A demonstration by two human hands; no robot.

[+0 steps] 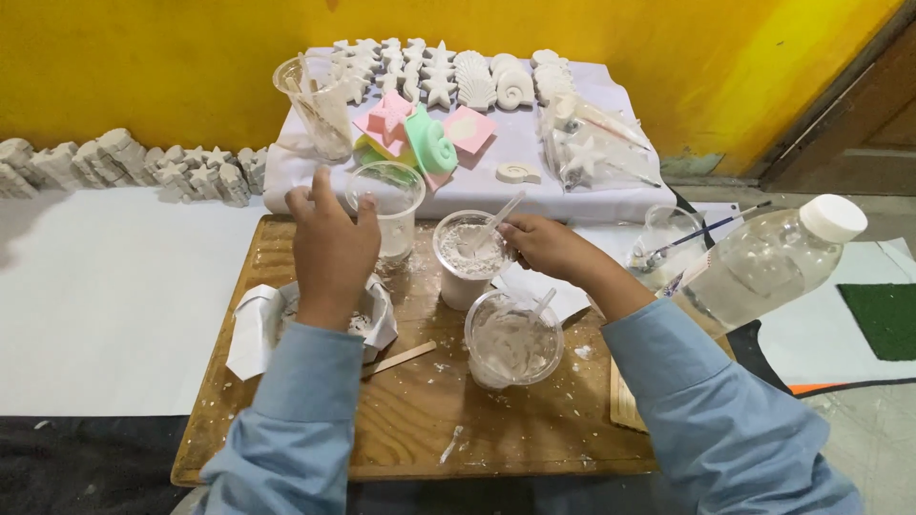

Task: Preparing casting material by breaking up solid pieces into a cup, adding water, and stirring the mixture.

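White powder is being stirred in a cup (469,257) on the wooden board (420,420) with a spoon (500,221), which is being gripped by the right hand (546,246). An empty clear cup (386,208), just left of it, is being touched by the half-open left hand (330,250).

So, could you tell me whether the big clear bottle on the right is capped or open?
Capped. The clear bottle leans tilted, its white cap seated on the neck.
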